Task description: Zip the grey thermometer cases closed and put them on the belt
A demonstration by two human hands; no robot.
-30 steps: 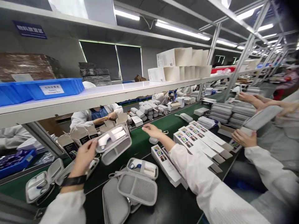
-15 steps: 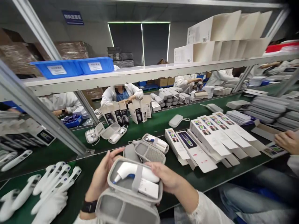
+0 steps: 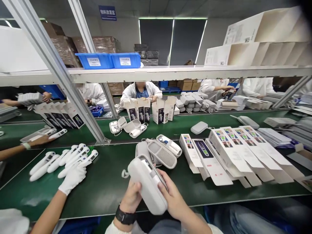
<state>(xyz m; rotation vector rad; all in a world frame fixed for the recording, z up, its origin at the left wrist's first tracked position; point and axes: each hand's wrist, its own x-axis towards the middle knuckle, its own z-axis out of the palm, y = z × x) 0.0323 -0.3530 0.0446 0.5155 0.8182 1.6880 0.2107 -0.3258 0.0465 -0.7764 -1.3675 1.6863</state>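
At the far left a co-worker's bare hand reaches over the green belt toward a white thermometer, and a second co-worker's white-gloved hand rests beside a row of loose white thermometers, smooth plastic wands lying side by side. Above them two blue plastic bins sit on the shelf, each with a white label too small to read; a blue sign higher up carries white characters, also not readable. At the near edge the left hand, a black watch on its wrist, grips one end of a grey fabric case, rounded and nearly closed, with a white sliver showing at its zip line; the right hand clasps the case's other side, thumb on top. Just behind lies an open grey case with a mesh-lined lid and a thermometer inside. To the right, flat white cartons printed with small colour pictures fan out across the belt
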